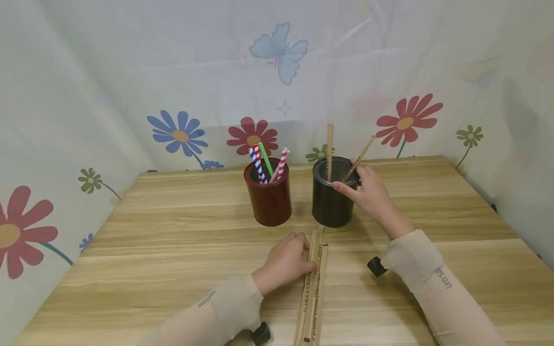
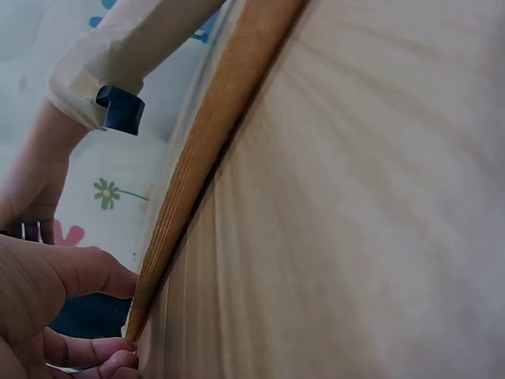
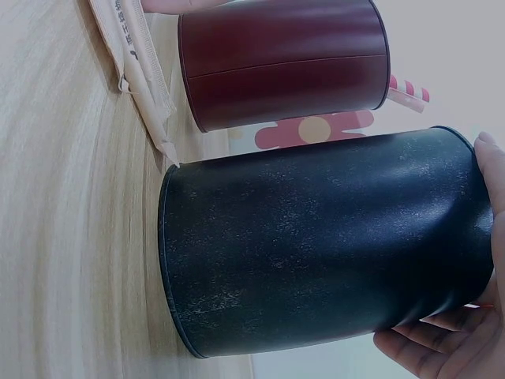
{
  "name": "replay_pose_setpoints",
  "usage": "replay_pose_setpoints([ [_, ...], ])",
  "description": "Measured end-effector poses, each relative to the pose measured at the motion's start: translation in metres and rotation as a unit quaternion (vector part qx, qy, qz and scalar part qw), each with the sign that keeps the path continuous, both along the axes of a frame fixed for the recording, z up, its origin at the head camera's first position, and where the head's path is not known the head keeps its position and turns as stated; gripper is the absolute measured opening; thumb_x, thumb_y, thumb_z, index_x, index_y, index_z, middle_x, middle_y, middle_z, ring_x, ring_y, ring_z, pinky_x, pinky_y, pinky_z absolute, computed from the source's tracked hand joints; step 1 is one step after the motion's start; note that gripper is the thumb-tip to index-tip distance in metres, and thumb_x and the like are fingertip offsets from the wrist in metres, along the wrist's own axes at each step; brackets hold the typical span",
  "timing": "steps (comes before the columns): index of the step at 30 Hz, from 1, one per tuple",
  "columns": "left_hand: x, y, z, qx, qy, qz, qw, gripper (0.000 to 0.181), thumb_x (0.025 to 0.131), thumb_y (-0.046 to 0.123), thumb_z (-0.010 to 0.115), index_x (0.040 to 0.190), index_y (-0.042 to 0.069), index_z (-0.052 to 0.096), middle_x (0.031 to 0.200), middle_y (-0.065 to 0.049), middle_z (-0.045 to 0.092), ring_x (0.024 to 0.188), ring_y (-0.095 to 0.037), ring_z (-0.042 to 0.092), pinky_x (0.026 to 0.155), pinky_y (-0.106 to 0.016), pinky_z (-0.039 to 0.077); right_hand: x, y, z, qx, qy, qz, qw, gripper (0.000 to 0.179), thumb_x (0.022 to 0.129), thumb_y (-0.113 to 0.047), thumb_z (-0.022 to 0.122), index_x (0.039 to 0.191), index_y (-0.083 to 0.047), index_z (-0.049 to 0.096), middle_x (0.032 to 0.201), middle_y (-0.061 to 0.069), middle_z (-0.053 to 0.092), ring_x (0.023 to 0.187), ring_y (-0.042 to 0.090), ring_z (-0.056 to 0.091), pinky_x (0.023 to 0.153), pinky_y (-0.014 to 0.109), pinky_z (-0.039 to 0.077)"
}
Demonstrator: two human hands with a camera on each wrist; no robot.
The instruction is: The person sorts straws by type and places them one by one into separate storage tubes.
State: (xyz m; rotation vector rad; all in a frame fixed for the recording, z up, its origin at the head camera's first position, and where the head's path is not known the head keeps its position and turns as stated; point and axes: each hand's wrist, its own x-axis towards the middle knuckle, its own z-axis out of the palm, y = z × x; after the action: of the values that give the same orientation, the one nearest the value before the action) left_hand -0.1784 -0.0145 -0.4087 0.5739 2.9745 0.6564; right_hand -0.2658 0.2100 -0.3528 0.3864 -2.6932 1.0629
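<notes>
My right hand (image 1: 375, 198) holds the black cylindrical holder (image 1: 332, 207) near its top, thumb at the front rim and fingers round the far right side. Two brown packets of paper-wrapped chopsticks (image 1: 330, 144) stand in that holder, one upright and one leaning right. On the table below, my left hand (image 1: 283, 262) pinches at the far part of a pile of paper-wrapped chopsticks (image 1: 310, 300) lying lengthwise. Seen from the left wrist, its thumb (image 2: 102, 272) and fingertips (image 2: 118, 351) meet the tapered end of the pile. How many packets it grips is hidden.
A dark red holder (image 1: 269, 206) with several striped and dotted paper straws (image 1: 282, 163) stands left of the black one. Under everything is a wood-grain table (image 1: 151, 240). A flowered white curtain (image 1: 207, 77) hangs behind it and along both sides.
</notes>
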Motion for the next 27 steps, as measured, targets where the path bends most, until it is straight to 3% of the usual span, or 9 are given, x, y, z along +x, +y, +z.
replay_pose_setpoints([
  [8, 0.0001, -0.0017, -0.0004, 0.019, -0.020, 0.013, 0.9995, 0.032, 0.075, 0.028, 0.078, 0.092, 0.009, 0.058, 0.077, 0.002, 0.051, 0.068, -0.011, 0.047, 0.060, -0.024, 0.039, 0.0004, -0.0023, 0.0007, -0.004, -0.008, 0.000, 1.0000, 0.088, 0.089, -0.052, 0.060, 0.151, -0.003, 0.024, 0.151, 0.026, 0.032, 0.135, 0.043, 0.038, 0.107, 0.058, 0.036],
  [17, -0.0003, -0.0013, -0.0014, 0.027, -0.012, 0.020, 0.9994, 0.024, 0.073, 0.018, 0.074, 0.087, 0.009, 0.057, 0.071, 0.005, 0.051, 0.064, -0.011, 0.047, 0.060, -0.024, 0.040, 0.0024, -0.0014, 0.0014, -0.001, -0.006, -0.003, 1.0000, 0.087, 0.089, -0.052, 0.060, 0.152, -0.004, 0.023, 0.151, 0.027, 0.031, 0.136, 0.043, 0.036, 0.107, 0.058, 0.035],
  [27, -0.0020, -0.0052, -0.0035, 0.065, -0.006, 0.031, 0.9974, 0.019, 0.074, 0.011, 0.072, 0.086, 0.010, 0.057, 0.069, 0.005, 0.056, 0.065, -0.008, 0.050, 0.061, -0.022, 0.041, 0.0036, -0.0022, 0.0017, -0.007, -0.009, -0.002, 0.9999, 0.086, 0.090, -0.050, 0.060, 0.152, -0.004, 0.022, 0.149, 0.028, 0.033, 0.131, 0.044, 0.041, 0.104, 0.058, 0.039],
])
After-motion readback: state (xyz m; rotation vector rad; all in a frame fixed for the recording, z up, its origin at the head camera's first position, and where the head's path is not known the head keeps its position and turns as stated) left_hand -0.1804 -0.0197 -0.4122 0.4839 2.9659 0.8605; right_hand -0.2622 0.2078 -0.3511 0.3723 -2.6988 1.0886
